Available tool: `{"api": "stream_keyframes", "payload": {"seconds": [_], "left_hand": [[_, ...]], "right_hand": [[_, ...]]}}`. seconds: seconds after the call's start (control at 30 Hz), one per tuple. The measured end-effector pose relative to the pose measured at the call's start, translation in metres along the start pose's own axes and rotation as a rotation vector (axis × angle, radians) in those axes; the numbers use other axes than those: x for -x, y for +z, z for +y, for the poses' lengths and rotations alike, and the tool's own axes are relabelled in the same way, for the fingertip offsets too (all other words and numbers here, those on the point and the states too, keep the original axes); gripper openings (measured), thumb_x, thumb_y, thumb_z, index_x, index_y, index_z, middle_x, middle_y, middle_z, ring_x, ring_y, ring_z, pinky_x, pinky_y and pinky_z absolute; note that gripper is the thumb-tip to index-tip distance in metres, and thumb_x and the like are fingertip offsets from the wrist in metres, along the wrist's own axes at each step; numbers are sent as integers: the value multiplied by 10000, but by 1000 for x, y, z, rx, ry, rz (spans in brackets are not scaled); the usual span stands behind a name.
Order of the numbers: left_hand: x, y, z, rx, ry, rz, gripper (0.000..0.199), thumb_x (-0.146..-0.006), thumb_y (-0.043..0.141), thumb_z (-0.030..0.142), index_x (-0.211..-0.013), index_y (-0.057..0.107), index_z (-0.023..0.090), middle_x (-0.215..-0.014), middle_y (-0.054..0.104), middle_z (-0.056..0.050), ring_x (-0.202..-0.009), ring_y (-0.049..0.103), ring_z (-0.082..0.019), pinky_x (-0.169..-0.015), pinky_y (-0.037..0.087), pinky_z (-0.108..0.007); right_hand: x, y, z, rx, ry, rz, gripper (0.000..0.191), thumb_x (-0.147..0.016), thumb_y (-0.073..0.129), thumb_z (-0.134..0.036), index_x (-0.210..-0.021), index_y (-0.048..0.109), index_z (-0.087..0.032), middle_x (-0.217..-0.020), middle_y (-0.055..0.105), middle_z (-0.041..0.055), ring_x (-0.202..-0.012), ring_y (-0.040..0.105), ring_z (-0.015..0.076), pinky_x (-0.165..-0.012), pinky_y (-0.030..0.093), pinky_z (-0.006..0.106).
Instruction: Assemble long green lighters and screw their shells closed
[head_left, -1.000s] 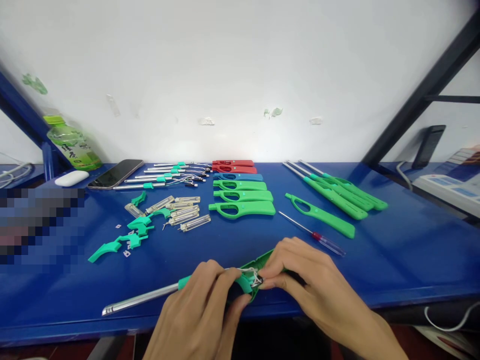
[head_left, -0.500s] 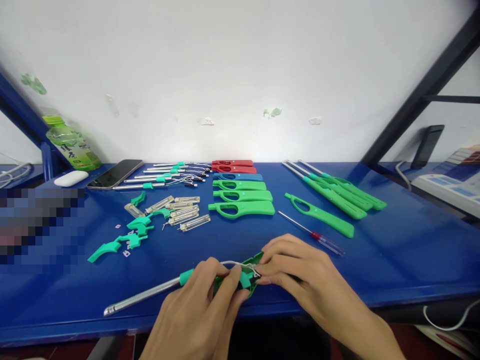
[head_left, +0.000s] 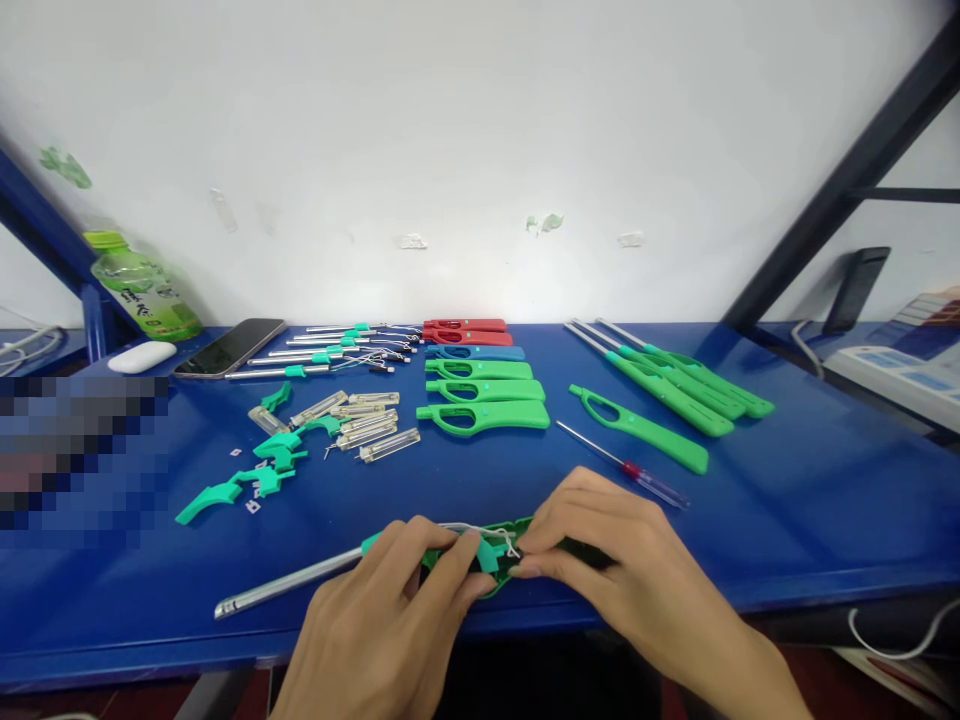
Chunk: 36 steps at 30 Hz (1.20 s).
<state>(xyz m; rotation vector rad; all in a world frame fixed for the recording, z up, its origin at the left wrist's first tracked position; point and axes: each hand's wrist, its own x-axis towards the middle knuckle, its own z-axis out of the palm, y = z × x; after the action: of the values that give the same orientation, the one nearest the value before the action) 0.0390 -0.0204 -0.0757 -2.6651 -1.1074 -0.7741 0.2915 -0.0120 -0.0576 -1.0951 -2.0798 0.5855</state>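
Observation:
My left hand (head_left: 390,610) is closed around an open green lighter shell (head_left: 517,525) near the table's front edge, its fingers on a teal trigger (head_left: 487,556) inside. A metal lighter tube (head_left: 292,583) with a teal collar sticks out of the shell to the left. White wires (head_left: 472,527) run over the top of the shell to a small black igniter (head_left: 514,557). My right hand (head_left: 615,535) pinches at this igniter with thumb and fingers; the fingertips partly hide it. Much of the shell is covered by both hands.
Behind lie loose teal triggers (head_left: 217,498), clear fuel tanks (head_left: 390,445), wired metal tubes (head_left: 285,371) and several coloured shells (head_left: 495,415). To the right are a screwdriver (head_left: 652,485), a loose green shell half (head_left: 645,435) and longer lighters (head_left: 667,395). A phone (head_left: 232,348) and bottle (head_left: 142,290) stand left.
The metal tube's tip has risen slightly and shifted a little right as the shell turned flatter. My right fingers have closed into a tighter pinch, and more of the shell's inside shows.

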Motion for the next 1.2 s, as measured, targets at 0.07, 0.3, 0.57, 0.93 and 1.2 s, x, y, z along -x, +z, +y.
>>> {"api": "stream_keyframes", "payload": {"seconds": [0.07, 0.3, 0.57, 0.93, 1.2], "left_hand": [[0, 0, 1, 10, -7, 18, 301, -1151, 440, 248, -1265, 719, 240, -1098, 758, -46, -914, 757, -194, -718, 672, -305], [-3, 3, 1, 124, -75, 49, 204, -1114, 534, 201, -1257, 677, 228, -1059, 686, -40, -799, 732, -138, -702, 681, -263], [-6, 4, 1, 140, -83, 56, 197, -1106, 539, 197, -1253, 664, 235, -1115, 664, -53, -847, 731, -155, -712, 685, -281], [-3, 3, 1, 176, -87, 17, 209, -1135, 492, 241, -1266, 655, 232, -1103, 660, -41, -821, 712, -136, -704, 666, -248], [-1, 0, 1, 41, -34, -18, 290, -1114, 501, 212, -1375, 627, 202, -1134, 659, -91, -858, 674, -196, -644, 646, -302]], "right_hand": [[0, 0, 2, 12, -20, -11, 161, -1057, 697, -297, -913, 753, -251, -919, 796, -8, -881, 683, 171, -776, 559, 295], [3, 0, 4, 41, -73, -31, 174, -1097, 629, -281, -980, 756, -254, -988, 796, 9, -913, 666, 178, -789, 547, 306], [4, -3, -1, 26, -62, -44, 121, -1082, 654, -252, -1008, 749, -256, -1002, 784, 7, -938, 660, 181, -804, 549, 308], [7, -3, -5, 66, -70, -69, 101, -1065, 680, -240, -1023, 770, -255, -1042, 754, -1, -992, 631, 165, -842, 546, 301], [12, -6, -4, 180, -119, -100, 105, -1094, 627, -245, -1111, 728, -270, -1053, 693, 9, -993, 597, 180, -837, 518, 326]]}}
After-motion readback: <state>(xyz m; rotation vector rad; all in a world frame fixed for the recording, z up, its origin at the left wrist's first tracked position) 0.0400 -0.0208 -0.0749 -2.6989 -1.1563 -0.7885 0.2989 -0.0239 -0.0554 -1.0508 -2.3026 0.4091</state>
